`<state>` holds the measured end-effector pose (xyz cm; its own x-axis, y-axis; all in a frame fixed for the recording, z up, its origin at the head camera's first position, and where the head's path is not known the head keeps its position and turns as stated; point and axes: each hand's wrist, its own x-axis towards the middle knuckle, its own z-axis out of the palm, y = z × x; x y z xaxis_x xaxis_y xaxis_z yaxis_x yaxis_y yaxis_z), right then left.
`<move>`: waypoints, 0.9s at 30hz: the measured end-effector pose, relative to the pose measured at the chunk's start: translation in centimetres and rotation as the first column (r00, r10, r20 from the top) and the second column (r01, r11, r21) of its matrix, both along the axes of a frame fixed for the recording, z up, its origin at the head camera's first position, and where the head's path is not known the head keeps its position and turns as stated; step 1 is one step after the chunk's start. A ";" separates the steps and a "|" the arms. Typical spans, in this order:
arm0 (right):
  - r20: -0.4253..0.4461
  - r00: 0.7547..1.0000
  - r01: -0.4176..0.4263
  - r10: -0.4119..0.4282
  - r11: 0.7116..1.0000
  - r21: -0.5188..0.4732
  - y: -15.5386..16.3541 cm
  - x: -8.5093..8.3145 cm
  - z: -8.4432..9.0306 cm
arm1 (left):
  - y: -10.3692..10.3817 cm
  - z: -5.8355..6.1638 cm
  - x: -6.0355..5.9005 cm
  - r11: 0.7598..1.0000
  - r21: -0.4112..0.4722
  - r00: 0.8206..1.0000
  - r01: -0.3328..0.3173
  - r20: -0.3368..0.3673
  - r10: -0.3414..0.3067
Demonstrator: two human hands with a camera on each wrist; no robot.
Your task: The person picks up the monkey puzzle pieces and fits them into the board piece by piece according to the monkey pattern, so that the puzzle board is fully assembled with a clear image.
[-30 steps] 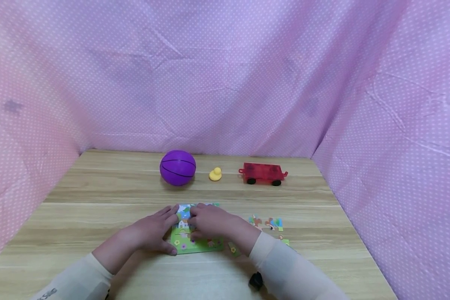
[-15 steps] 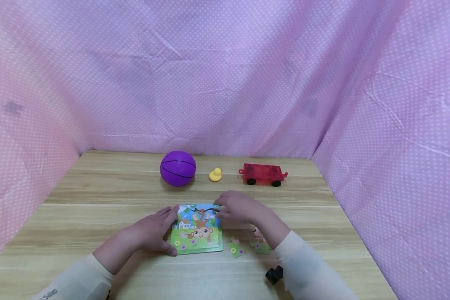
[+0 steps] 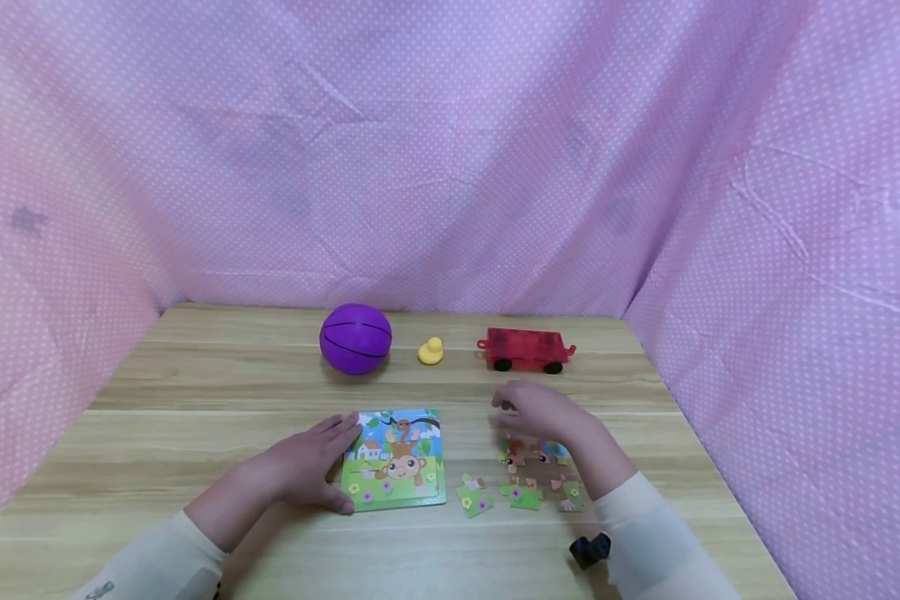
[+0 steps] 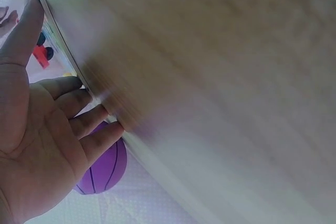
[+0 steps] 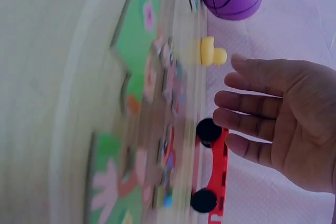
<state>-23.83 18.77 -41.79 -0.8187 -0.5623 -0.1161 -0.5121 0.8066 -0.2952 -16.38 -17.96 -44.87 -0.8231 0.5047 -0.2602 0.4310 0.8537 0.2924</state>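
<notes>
A square jigsaw puzzle (image 3: 393,492) with a monkey on grass lies on the table, its picture filled with joined pieces. My left hand (image 3: 307,467) rests along its left side, fingers extended at the upper left corner and thumb at the lower left. In the left wrist view the left hand's (image 4: 58,135) palm shows, with fingertips touching the table. My right hand (image 3: 543,412) hovers over the loose pieces to the right. The right wrist view shows the right hand (image 5: 283,119) holding nothing, its fingers relaxed. Loose puzzle pieces, such as a green flowered one (image 3: 475,497) and another green one (image 3: 523,497), lie below it.
Behind the puzzle stand a purple ball (image 3: 356,339), a yellow toy duck (image 3: 431,351) and a red toy wagon (image 3: 525,347) with black wheels. A pink dotted cloth (image 3: 420,167) hangs around the wooden table (image 3: 232,392). A black object (image 3: 590,551) sits by the right sleeve.
My right hand has left the puzzle and moved right, over the loose pieces, uncovering the monkey picture. The left hand stays at the puzzle's left side.
</notes>
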 end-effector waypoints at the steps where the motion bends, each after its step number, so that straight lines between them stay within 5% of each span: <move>1: 0.007 1.000 0.015 -0.015 1.000 0.004 0.3 0.0 -0.2 | 0.0 0.0 0.0 1.000 0.001 1.000 0.001 0.001 -0.001; 14: 0.084 0.994 0.058 -0.074 0.982 0.182 2.2 1.5 -1.2 | 0.2 0.2 0.0 1.000 -0.026 1.000 0.008 -0.009 -0.009; 27: 0.078 0.996 0.038 -0.052 0.985 0.167 1.6 2.0 -1.6 | 0.2 0.4 0.1 1.000 -0.026 1.000 0.012 -0.015 -0.012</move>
